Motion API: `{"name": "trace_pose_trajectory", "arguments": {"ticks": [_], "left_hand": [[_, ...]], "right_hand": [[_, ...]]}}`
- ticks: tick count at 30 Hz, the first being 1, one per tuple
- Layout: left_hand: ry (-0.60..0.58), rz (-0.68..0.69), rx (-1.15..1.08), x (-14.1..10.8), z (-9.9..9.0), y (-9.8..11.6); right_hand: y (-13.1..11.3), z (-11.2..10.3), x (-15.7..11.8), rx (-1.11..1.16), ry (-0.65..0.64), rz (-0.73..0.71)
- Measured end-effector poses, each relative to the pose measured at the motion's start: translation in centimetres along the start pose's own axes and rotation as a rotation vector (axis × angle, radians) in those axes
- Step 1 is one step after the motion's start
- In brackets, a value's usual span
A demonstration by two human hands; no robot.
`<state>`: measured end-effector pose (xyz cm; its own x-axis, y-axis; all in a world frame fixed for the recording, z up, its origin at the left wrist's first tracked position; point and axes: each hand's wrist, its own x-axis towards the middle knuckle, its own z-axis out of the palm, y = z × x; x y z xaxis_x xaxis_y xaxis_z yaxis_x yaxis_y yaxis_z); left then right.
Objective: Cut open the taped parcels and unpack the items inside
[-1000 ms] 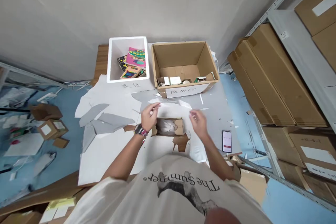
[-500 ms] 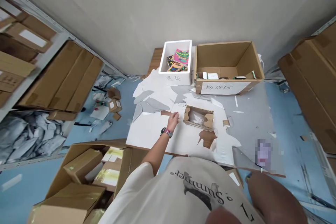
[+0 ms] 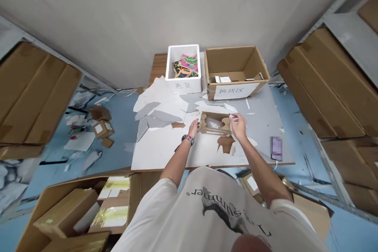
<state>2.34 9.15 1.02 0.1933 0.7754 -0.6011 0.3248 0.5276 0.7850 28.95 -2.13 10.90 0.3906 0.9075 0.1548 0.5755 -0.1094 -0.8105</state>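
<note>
A small open cardboard box point(image 3: 215, 130) with clear plastic inside sits on the white-covered table point(image 3: 165, 153). At its left end is my left hand point(image 3: 194, 127), fingers apart, with a watch and a red band on the wrist. My right hand point(image 3: 238, 125) is at the box's right end, its fingers spread beside the upper right corner. Whether the fingertips touch the cardboard is too small to tell. Just below the box, a torn brown patch point(image 3: 226, 144) shows in the white covering.
Behind stand a white foam box point(image 3: 183, 86) with colourful booklets and a large cardboard box point(image 3: 260, 86) with a paper label. A blurred phone point(image 3: 276, 148) lies at the right. A big carton point(image 3: 50, 193) of parcels is at lower left.
My right hand has come up from near my body to the small box's right end. My left hand stays at its left side, closer to it. The view has shifted to the right.
</note>
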Motion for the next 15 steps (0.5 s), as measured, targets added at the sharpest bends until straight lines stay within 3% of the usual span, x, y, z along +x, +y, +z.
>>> {"name": "trace_pose_trajectory", "arguments": {"ticks": [1, 4, 6, 10, 15], "left_hand": [[-0.019, -0.015, -0.002, 0.2, 0.0, -0.3], [-0.081, -0.066, -0.002, 0.7, 0.2, -1.2], [-0.129, -0.07, 0.005, 0.9, 0.5, -1.8], [-0.174, -0.005, -0.028, 0.5, 1.0, -2.9], [-0.196, 0.028, -0.017, -0.7, 2.1, -2.4]], "right_hand": [[0.8, 0.7, 0.5, -0.016, -0.004, 0.101], [3.1, 2.9, 1.7, -0.019, -0.114, 0.675], [4.3, 4.1, 1.7, -0.001, -0.155, 0.862], [5.4, 4.7, -0.4, 0.039, -0.111, 0.892], [5.5, 1.8, -4.4, 0.184, 0.019, 0.864]]}}
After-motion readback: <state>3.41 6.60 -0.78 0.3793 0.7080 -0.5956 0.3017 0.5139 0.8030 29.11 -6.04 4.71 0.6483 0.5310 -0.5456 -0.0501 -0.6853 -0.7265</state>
